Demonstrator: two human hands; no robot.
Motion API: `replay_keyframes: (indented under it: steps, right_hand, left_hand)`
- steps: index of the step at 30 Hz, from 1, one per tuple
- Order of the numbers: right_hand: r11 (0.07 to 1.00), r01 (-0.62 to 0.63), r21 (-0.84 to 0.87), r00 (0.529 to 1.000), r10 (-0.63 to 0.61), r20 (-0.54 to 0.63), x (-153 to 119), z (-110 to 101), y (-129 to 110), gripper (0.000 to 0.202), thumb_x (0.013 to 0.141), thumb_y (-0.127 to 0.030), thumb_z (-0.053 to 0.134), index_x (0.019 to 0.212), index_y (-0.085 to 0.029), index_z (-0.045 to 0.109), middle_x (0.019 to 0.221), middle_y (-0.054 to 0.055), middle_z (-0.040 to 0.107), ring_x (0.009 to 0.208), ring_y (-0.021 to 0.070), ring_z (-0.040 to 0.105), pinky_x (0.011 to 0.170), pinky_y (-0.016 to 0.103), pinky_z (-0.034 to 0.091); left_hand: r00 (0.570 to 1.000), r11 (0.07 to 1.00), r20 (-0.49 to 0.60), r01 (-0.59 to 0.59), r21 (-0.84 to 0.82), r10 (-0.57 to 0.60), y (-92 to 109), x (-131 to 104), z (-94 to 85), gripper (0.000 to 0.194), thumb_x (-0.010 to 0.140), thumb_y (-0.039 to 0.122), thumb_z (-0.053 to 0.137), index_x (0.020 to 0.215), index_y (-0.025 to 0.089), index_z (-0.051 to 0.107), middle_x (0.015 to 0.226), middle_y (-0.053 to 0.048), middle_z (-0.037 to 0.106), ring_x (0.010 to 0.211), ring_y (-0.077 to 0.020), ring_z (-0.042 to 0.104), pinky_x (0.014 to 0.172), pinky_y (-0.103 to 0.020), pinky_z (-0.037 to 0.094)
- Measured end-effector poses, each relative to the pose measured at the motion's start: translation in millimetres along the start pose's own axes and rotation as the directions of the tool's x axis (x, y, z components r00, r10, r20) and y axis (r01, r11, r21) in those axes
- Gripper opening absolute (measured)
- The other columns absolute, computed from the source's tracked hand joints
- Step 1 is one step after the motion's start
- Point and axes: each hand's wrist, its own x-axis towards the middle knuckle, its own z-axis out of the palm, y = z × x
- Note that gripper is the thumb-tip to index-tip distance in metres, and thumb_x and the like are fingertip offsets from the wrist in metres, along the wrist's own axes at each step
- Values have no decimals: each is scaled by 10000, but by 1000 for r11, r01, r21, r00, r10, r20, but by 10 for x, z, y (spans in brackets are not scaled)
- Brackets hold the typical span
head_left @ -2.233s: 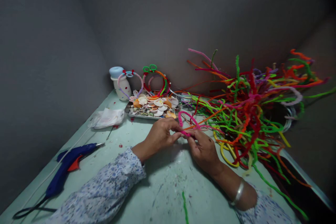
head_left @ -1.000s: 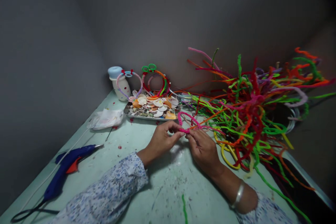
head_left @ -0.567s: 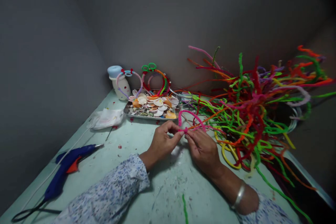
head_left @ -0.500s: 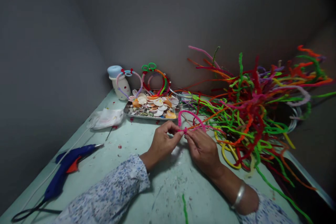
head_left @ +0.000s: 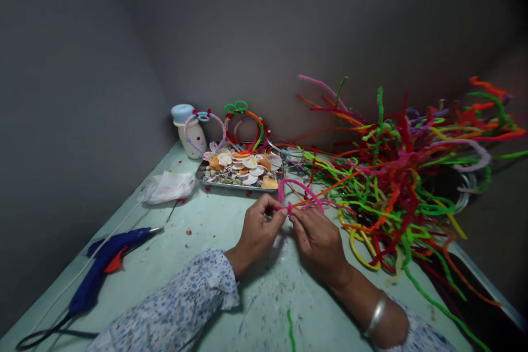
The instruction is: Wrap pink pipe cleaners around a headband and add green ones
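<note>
A pink pipe cleaner point(head_left: 302, 183) arches up in a loop between my two hands, over the middle of the table. My left hand point(head_left: 260, 231) pinches it between thumb and forefinger. From the other side, my right hand point(head_left: 319, 239) also grips it, its fingertips nearly meeting those of the left. A small pink twist shows between the fingertips. Beyond the loop, an orange pipe cleaner point(head_left: 339, 181) slants toward my right hand; whether that hand holds it I cannot tell.
A large tangle of coloured pipe cleaners point(head_left: 396, 176) covers the right side. A tray point(head_left: 235, 186) of shells, decorated headbands point(head_left: 225, 131) and a white jar point(head_left: 192, 140) stand at the back. Left lie a blue glue gun point(head_left: 93, 280) and a plastic packet point(head_left: 169, 187). A green piece point(head_left: 291, 330) lies in front.
The view has shifted slightly. Both hands keep their pinch on the pink pipe cleaner, and its loop sits slightly lower and flatter.
</note>
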Motion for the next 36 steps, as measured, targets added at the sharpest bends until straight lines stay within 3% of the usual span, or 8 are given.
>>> replay_keyframes:
  steps: [7, 11, 15, 20, 22, 25, 29, 36]
  right_hand:
    - [998, -32, 54, 984, 41, -171, 35, -58, -14, 290, 810, -137, 620, 1084, -213, 563, 975, 64, 647, 942, 214, 585, 872, 395, 452]
    - [927, -302, 224, 868, 364, -337, 26, -67, 57, 235, 835, -290, 590, 1047, -201, 545, 1017, 78, 569, 977, 228, 541, 887, 436, 430]
    - [665, -517, 540, 681, 701, -211, 13, -14, 156, 349, 848, -467, 542, 1075, -202, 532, 1019, 62, 566, 852, 183, 552, 756, 345, 464]
    - [217, -582, 783, 510, 848, 144, 25, 51, 155, 391, 809, -551, 568, 999, -210, 569, 720, -20, 568, 587, 119, 536, 456, 216, 412]
    - [101, -590, 801, 511, 815, 273, 37, 52, 116, 387, 796, -542, 594, 961, -192, 592, 652, -25, 567, 540, 108, 537, 424, 198, 401]
    - [-40, -600, 799, 564, 687, 458, 63, 27, 56, 384, 766, -486, 661, 978, -169, 624, 663, -4, 614, 498, 90, 542, 413, 181, 403]
    - [-193, -541, 819, 603, 590, 538, 96, -25, 6, 339, 717, -422, 730, 943, -181, 656, 670, 0, 646, 482, 77, 554, 417, 165, 416]
    - [-226, -593, 773, 595, 524, 610, 70, -16, -64, 248, 684, -322, 771, 867, -172, 696, 740, 21, 678, 567, 107, 607, 480, 193, 482]
  left_hand:
    - [998, 998, -15, -62, 1, 62, 42, 14, -45, 109, 850, 260, 566, 800, 163, 568, 756, -1, 551, 726, -130, 511, 673, -236, 406]
    - [978, 981, -84, -189, 39, 192, 97, 61, -92, 73, 855, 238, 567, 846, 169, 593, 808, -15, 562, 780, -138, 518, 738, -251, 413]
    - [964, 967, -85, -248, 55, 251, 98, 101, -119, 62, 856, 225, 571, 859, 177, 609, 823, -20, 573, 796, -144, 526, 750, -260, 414]
    - [967, 976, -130, -217, 14, 217, 54, 114, -105, 67, 851, 231, 580, 878, 183, 619, 834, -20, 586, 800, -146, 531, 763, -265, 416]
    - [971, 980, -141, -199, -25, 194, 48, 105, -87, 70, 849, 236, 581, 877, 184, 618, 827, -17, 591, 801, -146, 535, 765, -264, 420]
    - [979, 982, -118, -173, -76, 164, 46, 81, -59, 81, 849, 241, 580, 880, 180, 623, 843, -21, 613, 815, -150, 550, 770, -264, 425]
    - [988, 988, -90, -135, -78, 128, 33, 46, -32, 104, 847, 253, 581, 891, 174, 633, 858, -30, 621, 813, -151, 557, 765, -264, 432]
    - [993, 993, -35, -114, -38, 113, 6, 9, 4, 106, 841, 245, 576, 882, 175, 644, 856, -34, 614, 819, -155, 573, 772, -271, 444]
